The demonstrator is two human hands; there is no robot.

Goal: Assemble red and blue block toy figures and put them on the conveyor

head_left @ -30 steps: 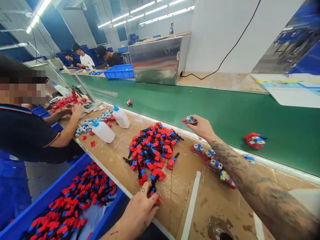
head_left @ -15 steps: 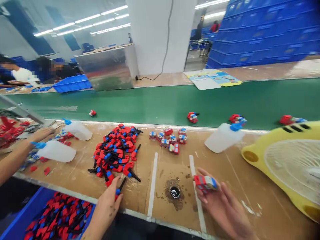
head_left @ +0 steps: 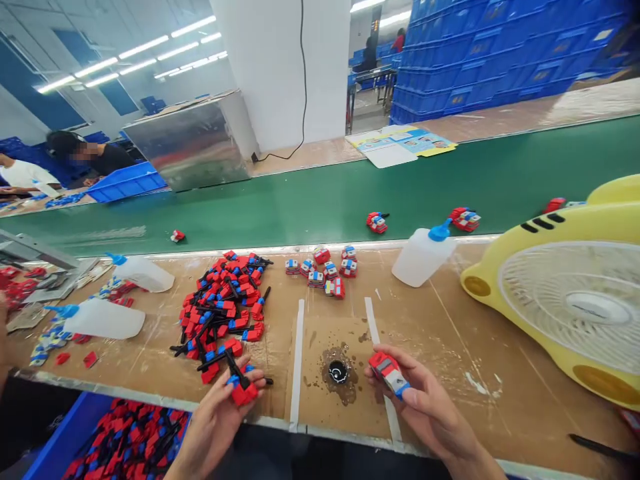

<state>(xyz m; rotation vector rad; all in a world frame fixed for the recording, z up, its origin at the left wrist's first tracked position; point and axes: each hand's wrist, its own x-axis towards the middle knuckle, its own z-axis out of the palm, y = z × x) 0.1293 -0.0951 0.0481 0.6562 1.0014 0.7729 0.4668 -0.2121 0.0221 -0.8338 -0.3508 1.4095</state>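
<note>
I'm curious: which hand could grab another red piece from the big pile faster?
Probably the left hand: it sits right at the pile's near edge, though it holds one piece. The right hand is farther away, holding a toy car.

Yellow fan [head_left: 565, 293] cut off at the right edge; blue bin [head_left: 75, 440] cropped at the bottom; prints on the small toy cars [head_left: 323, 270] too small to read

A brown workbench [head_left: 450, 347] carries a red parts heap [head_left: 223, 300], squeeze bottles [head_left: 420, 257] and a yellow fan [head_left: 565, 293].

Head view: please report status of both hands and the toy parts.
Left hand shut on red-blue-black part. Right hand shut on small toy car. Parts pile beside left hand; glue-stained hole between hands.
</note>
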